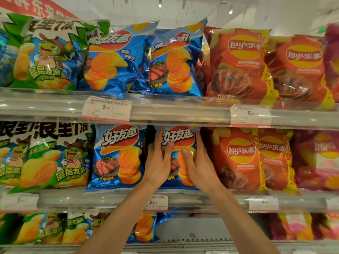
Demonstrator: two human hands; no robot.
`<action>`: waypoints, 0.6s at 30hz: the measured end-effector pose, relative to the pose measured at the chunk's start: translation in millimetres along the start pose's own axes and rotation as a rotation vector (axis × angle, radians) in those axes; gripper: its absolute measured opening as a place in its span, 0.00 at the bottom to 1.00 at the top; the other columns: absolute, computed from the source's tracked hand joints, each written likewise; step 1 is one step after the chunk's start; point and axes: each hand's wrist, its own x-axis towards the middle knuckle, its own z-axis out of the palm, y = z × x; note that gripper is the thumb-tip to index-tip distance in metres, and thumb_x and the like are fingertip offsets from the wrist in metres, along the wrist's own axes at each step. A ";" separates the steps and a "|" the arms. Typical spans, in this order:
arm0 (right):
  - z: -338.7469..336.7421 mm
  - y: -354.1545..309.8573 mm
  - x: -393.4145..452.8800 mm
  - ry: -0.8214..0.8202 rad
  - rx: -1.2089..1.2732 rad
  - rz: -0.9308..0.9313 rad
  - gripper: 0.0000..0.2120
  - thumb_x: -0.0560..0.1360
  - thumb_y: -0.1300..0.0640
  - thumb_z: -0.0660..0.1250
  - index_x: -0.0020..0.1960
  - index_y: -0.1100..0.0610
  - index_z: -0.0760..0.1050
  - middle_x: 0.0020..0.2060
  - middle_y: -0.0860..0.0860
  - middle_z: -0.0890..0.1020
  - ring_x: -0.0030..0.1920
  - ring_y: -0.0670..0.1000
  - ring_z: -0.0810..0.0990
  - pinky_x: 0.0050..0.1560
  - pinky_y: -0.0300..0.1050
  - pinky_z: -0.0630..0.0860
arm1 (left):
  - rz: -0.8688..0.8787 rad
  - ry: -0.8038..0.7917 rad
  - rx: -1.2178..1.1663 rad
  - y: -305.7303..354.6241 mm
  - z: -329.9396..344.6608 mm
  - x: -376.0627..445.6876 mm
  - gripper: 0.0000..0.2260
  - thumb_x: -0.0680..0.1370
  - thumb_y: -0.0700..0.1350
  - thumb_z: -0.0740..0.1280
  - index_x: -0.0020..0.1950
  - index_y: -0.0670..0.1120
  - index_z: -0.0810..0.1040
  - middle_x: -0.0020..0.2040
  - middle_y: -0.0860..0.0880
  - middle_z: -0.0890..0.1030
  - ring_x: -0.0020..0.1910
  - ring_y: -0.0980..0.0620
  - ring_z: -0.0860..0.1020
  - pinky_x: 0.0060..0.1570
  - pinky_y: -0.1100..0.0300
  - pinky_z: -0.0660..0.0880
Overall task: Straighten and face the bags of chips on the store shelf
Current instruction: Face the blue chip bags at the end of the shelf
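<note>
A blue bag of ridged chips (178, 138) stands upright on the middle shelf (183, 199), facing front. My left hand (158, 160) holds its left edge, fingers reaching behind the bag and thumb on the front. My right hand (199, 162) holds the right edge the same way, thumb across the bag's face. A second blue bag (117, 158) stands to its left, leaning slightly. On the top shelf, two more blue bags (113, 59) (176, 63) sit tilted toward each other.
Green corn-chip bags (45, 158) fill the left of each shelf; red Lay's bags (240, 158) and purple bags (319, 160) fill the right. Clear rails carry price tags (107, 109). The bottom shelf (192, 233) has a gap behind a lone blue bag (145, 228).
</note>
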 end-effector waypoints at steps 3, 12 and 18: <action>-4.5 0.6 3.4 -0.009 -0.086 -0.031 0.37 0.80 0.36 0.55 0.81 0.44 0.41 0.73 0.55 0.66 0.69 0.55 0.72 0.67 0.49 0.70 | 0.006 0.025 0.067 8.7 -0.5 -1.4 0.25 0.81 0.64 0.55 0.72 0.78 0.43 0.73 0.45 0.63 0.56 0.42 0.80 0.60 0.45 0.77; -7.9 9.0 -12.3 -0.028 -0.065 -0.032 0.36 0.79 0.32 0.54 0.80 0.39 0.40 0.72 0.51 0.68 0.69 0.51 0.72 0.67 0.50 0.72 | -0.011 -0.038 0.085 10.5 -5.8 -19.1 0.28 0.83 0.61 0.55 0.79 0.69 0.44 0.68 0.48 0.64 0.44 0.58 0.77 0.48 0.61 0.74; -15.7 0.3 -18.2 -0.015 0.004 0.027 0.37 0.78 0.32 0.56 0.80 0.39 0.43 0.75 0.48 0.64 0.71 0.48 0.69 0.66 0.42 0.67 | -0.004 -0.066 0.024 3.2 -14.1 -18.1 0.29 0.79 0.68 0.58 0.75 0.76 0.47 0.71 0.51 0.73 0.54 0.47 0.83 0.57 0.50 0.80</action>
